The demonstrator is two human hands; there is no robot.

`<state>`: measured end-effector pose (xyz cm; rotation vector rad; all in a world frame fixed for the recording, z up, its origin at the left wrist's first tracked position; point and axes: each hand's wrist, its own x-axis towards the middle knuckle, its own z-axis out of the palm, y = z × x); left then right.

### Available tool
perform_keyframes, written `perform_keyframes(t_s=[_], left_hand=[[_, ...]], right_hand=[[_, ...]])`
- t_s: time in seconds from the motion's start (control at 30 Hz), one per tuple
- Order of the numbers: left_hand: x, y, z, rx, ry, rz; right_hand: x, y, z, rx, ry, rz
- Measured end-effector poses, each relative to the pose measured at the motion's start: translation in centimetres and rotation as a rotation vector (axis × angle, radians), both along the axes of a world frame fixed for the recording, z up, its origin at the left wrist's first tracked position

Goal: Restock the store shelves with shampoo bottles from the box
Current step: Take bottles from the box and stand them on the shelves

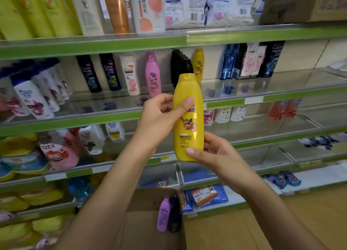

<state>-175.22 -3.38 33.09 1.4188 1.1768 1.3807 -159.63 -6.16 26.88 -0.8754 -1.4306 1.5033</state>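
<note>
Item: yellow shampoo bottle [188, 116], centre frame, upright, off the shelf.
Hold: your left hand [159, 116] fingers wrap its upper body; right hand [212, 154] pinches the base.
Risk: a light base pinch on glossy plastic may slip toward the box [150, 221] below.
Legible: "CLEAR" on dark bottles [99, 73], upper left.

Wide bare stretch of glass shelf [281, 84] right of yellow bottle on shelf [198, 64], open up to blue bottles [228, 62]. Left blocked: black bottles [181, 65], pink bottle [153, 74]. Upper shelf edge [187, 40] caps headroom.
</note>
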Motion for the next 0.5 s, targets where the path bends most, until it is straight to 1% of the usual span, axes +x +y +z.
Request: perform_keyframes(t_s=[0.27,0.5], left_hand=[[5.5,0.7,-0.7,-0.006,0.008,-0.094],[9.0,3.2,-1.3,-0.010,-0.015,-0.092]], right_hand=[[6.5,1.3,-0.2,-0.020,0.013,0.031],[9.9,4.2,-0.6,-0.022,-0.006,0.026]])
